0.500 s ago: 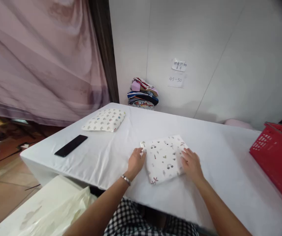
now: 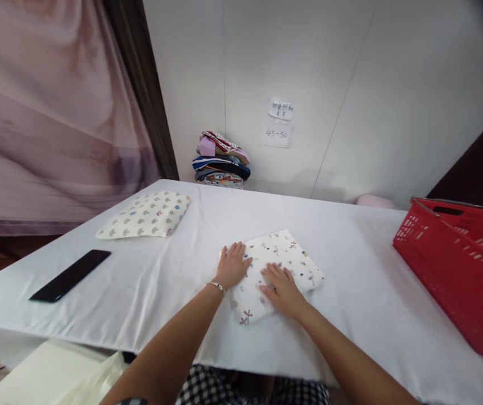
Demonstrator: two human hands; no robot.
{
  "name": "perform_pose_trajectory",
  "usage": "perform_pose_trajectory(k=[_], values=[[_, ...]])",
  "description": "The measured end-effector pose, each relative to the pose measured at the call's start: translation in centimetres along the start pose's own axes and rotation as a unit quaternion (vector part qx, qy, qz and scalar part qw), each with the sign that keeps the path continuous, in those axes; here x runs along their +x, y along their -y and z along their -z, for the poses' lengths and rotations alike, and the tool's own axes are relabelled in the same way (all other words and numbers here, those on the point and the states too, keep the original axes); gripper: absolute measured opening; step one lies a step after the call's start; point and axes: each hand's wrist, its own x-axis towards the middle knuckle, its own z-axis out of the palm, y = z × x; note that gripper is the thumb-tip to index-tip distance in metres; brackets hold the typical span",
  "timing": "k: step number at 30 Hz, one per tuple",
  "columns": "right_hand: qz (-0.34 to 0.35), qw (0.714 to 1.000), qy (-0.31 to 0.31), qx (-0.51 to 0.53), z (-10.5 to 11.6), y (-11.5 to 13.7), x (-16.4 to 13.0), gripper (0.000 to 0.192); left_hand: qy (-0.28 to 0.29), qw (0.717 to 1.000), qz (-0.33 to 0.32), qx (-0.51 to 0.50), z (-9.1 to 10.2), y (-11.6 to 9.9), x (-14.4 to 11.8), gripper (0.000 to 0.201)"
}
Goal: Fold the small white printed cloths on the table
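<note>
A flat black phone [image 2: 70,275] lies at nine o'clock on the white cloth-covered table [image 2: 351,292], with a puffy printed pillow [image 2: 146,215] at ten o'clock, both apart from the hands. Centre, the left hand [image 2: 233,265] and right hand [image 2: 281,289] lie flat, fingers spread and released, grasping nothing, pressing a folded, soft printed cloth [image 2: 296,261], seemingly to flatten it. A stack of folded clothes [image 2: 222,160] sits at twelve; a rigid red plastic basket [image 2: 460,270] at three.
</note>
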Motion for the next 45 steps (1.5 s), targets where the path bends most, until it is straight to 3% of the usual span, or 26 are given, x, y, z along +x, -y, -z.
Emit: perform_pose_trajectory(k=[5, 11, 16, 21, 24, 29, 32, 38, 45], values=[[-0.014, 0.999, -0.010, -0.047, 2.6, -0.8, 5.4, 0.060, 0.003, 1.000, -0.001, 0.009, 0.1, 0.1, 0.0, 0.054], [-0.037, 0.997, 0.027, -0.057, 1.3, -2.8, 9.6, 0.066, 0.001, 1.000, -0.003, 0.023, 0.3, 0.1, 0.0, 0.054], [-0.030, 0.998, 0.009, -0.050, -0.2, -3.5, 9.6, 0.067, 0.039, 0.999, 0.015, 0.028, 1.0, -0.5, 1.1, 0.054], [-0.015, 0.999, 0.015, -0.047, -0.1, -3.9, 9.8, 0.066, -0.011, 1.000, -0.016, 0.023, 0.5, -1.4, 1.7, 0.053], [0.001, 0.998, 0.035, -0.057, 0.9, -5.4, 10.4, 0.065, -0.026, 0.999, -0.024, 0.011, -0.1, -1.3, 1.5, 0.054], [-0.104, 0.992, 0.036, -0.066, 2.6, -9.2, 11.7, 0.068, -0.031, 0.999, -0.024, 0.004, -0.4, -1.1, 1.3, 0.054], [-0.113, 0.991, 0.029, -0.059, 2.4, -10.3, 12.1, 0.070, -0.035, 0.999, -0.020, 0.008, -0.3, -1.1, 1.2, 0.054], [-0.115, 0.992, 0.037, -0.046, 2.1, -10.3, 12.2, 0.071, -0.019, 1.000, -0.009, 0.011, -0.2, -1.3, 1.3, 0.055], [-0.122, 0.991, 0.060, 0.005, 3.9, -9.4, 10.7, 0.064, -0.003, 1.000, -0.001, -0.002, -0.2, -1.2, 1.5, 0.055]])
